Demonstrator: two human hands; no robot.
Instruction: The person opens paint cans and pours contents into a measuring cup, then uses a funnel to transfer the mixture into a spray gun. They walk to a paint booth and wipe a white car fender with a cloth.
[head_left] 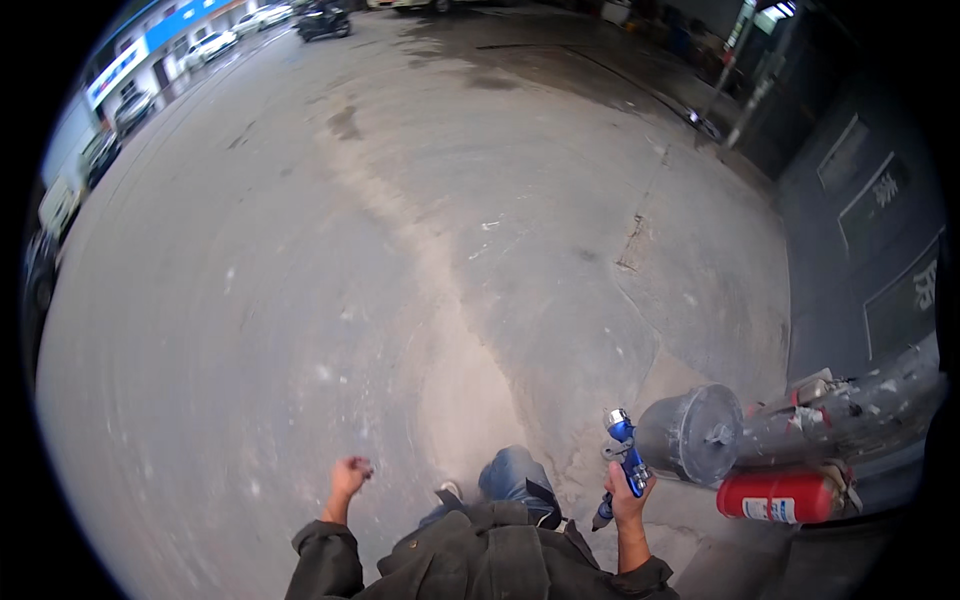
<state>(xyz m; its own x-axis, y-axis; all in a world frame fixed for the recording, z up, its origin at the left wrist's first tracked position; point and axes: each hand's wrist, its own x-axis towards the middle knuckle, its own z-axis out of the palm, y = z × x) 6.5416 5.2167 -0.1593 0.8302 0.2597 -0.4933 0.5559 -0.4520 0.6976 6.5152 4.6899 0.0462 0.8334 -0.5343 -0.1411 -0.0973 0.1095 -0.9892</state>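
Note:
My right hand (628, 500) is closed around a blue and silver handheld tool (627, 458). The tool has a shiny rounded end pointing away from me and a dark tapered end near my wrist; its exact kind is unclear. Just right of it stands a dark grey bucket (690, 435) with a pale round top, apart from my hand. My left hand (350, 477) hangs out to the left above the concrete floor, touching no surface. Its fingers are partly curled and smeared, so whether anything small is in them does not show.
A red fire extinguisher (775, 497) stands by the right wall, near a grey, paint-splashed ledge (850, 420). Dark wall panels (860, 220) rise along the right. Concrete ground (300, 250) stretches ahead, with a motorbike (323, 22) and parked cars (210, 48) far off.

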